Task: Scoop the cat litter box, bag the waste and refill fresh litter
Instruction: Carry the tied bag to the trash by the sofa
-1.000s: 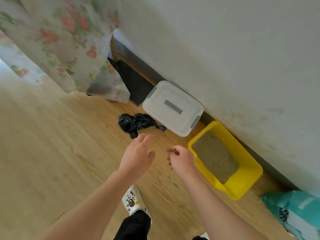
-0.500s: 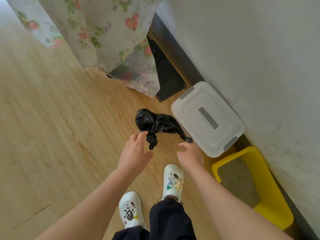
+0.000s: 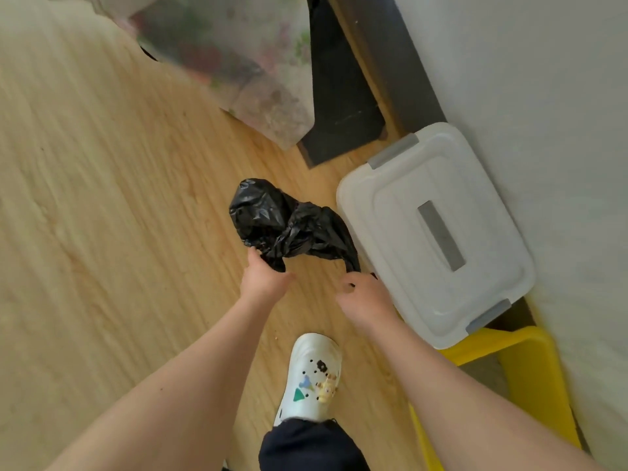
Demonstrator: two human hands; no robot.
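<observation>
Lying crumpled on wooden floor (image 3: 102, 205), just beside white lidded bin (image 3: 401, 212): black bag (image 3: 289, 226). Left hand (image 3: 263, 283): fingers curled, pinching bag's near corner. Right hand (image 3: 365, 295): fingers curled round bag's tail end. Yellow litter box (image 3: 533, 372): by wall, next to bin.

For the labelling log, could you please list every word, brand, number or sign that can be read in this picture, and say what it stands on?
No text can be read in this frame.
White plastic storage box: the grey rectangle on its lid looks blank.
White clog: decorative charms only, no words.
Crumpled black plastic bag: no print visible.
Yellow plastic litter tray: no print visible.
</observation>
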